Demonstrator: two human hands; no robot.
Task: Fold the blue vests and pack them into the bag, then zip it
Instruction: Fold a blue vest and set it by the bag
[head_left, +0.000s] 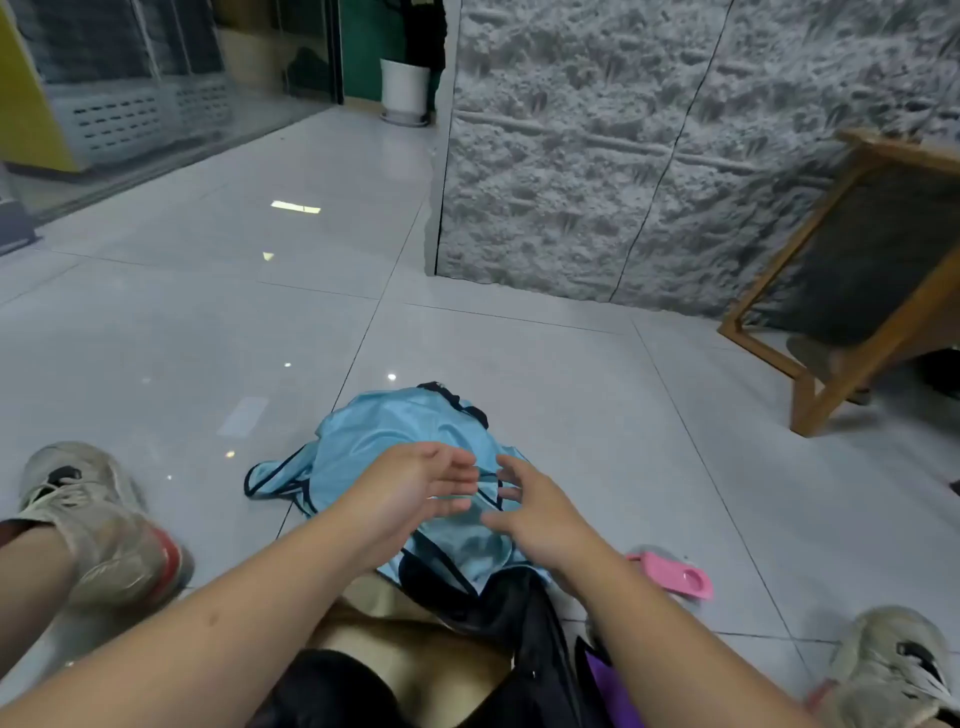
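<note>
A crumpled heap of light blue vests (395, 431) with dark trim lies on the tiled floor in front of me. Both hands hover just above its near side. My left hand (415, 493) is palm-up with fingers spread and holds nothing. My right hand (535, 514) is palm-down with fingers apart, also empty. The black bag (519, 618) with a purple lining lies between my legs, under the near edge of the vests. Whether its zip is open or shut is hidden.
My two worn sneakers (98, 525) (893, 670) flank the heap. A pink plastic object (675, 571) lies on the floor at the right. A wooden-framed chair (852, 291) stands at the far right by a grey stone wall (623, 156).
</note>
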